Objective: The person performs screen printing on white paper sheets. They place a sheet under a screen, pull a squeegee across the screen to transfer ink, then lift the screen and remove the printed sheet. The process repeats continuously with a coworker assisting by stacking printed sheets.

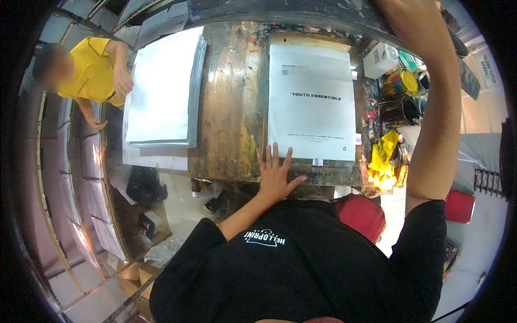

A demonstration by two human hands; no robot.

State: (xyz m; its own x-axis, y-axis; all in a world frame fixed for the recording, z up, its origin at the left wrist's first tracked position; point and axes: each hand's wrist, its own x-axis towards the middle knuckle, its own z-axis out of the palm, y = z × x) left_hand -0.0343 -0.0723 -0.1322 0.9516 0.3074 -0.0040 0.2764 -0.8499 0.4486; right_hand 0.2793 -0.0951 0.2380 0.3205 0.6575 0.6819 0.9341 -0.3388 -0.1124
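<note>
My left hand (276,172) has its fingers spread, the fingertips resting on the near edge of a flat white piece (311,116) with black print; whether it is paper or a flat bag I cannot tell. This piece lies on a paint-stained wooden table (229,107). My right arm is raised high on the right, and my right hand (405,6) is cut off by the top edge, beside a dark frame or board (323,21) that spans the table's far side. Its fingers are hidden, so its grip does not show.
A thick stack of white sheets (164,89) lies at the table's left. Beyond it stands a person in a yellow shirt (91,67), one hand near the stack. Paint tins (407,81) and a yellow bag (384,151) are at the right. A red stool (362,216) is near me.
</note>
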